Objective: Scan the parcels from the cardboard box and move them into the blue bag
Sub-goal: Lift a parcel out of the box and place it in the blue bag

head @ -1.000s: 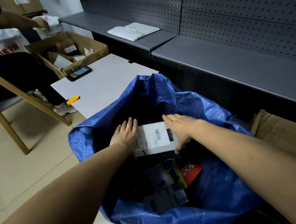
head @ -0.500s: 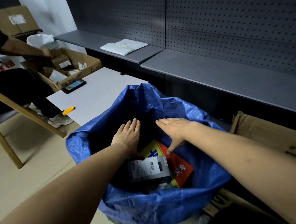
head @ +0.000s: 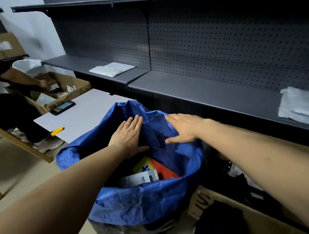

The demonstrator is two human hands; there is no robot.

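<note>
The blue bag point(head: 139, 200) stands open on the floor in front of me. Inside lies a grey parcel with a white barcode label point(head: 139, 178), on top of a yellow and orange box point(head: 155, 169). My left hand point(head: 128, 137) hovers flat with straight fingers over the bag's far left rim, holding nothing. My right hand point(head: 183, 128) is spread flat over the far right rim, also holding nothing. A cardboard box point(head: 236, 216) with dark parcels sits on the floor at my lower right.
A white board point(head: 84, 112) carries a black phone point(head: 62, 108) and a yellow tool point(head: 57, 131). Another person point(head: 4, 90) reaches into a second cardboard box point(head: 70, 85) at the left. Grey shelves point(head: 204, 92) hold white mailers point(head: 112, 69). A wooden chair frame point(head: 19, 142) stands left.
The grey labelled parcel left my hands and dropped into the bag. Both hands then rose, flat, to the bag's far rim. My view tilted upward.
</note>
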